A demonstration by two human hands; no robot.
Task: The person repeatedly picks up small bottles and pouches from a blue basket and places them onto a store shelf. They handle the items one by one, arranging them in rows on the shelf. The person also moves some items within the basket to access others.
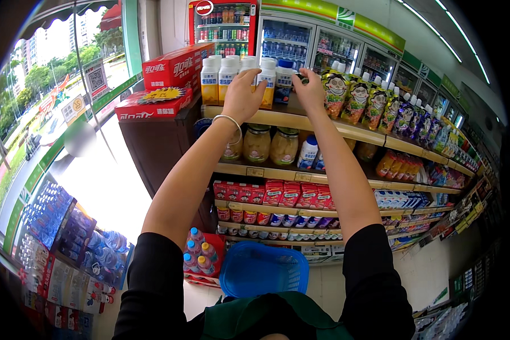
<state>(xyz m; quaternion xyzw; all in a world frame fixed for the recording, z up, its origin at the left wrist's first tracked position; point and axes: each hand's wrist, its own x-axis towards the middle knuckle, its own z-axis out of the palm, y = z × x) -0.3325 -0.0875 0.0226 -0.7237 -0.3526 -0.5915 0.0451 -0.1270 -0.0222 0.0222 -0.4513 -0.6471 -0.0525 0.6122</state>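
Head view of a shop aisle. Both forearms rise from the lower edge to the top wooden shelf (300, 120), where a row of upright white-capped plastic bottles with yellow-and-white labels (228, 79) stands at its front edge.

The left hand (242, 95), a thin silver bangle (230, 122) on its wrist, lies against the front of this row; its fingers (256, 75) are curved and close together around one bottle, though the back of the hand hides whether the grip is fully closed.

The right hand (310, 89) is just to the right, at the end of the row beside a blue-labelled white bottle (283, 79). Its fingers (300, 76) are bent and pinch a small dark object, too small to identify.

The bottles' long axes are vertical. They stand directly ahead of and touching the left hand, which is therefore the nearer one; the right hand lies between the row and the colourful cartoon-printed spouted pouches (357, 97) further right.

Lower shelves carry glass jars of pale fruit (271, 144) and red cartons (289, 194). A blue plastic basket (263, 271) sits below the arms, and red cardboard cases (170, 79) are stacked to the left.
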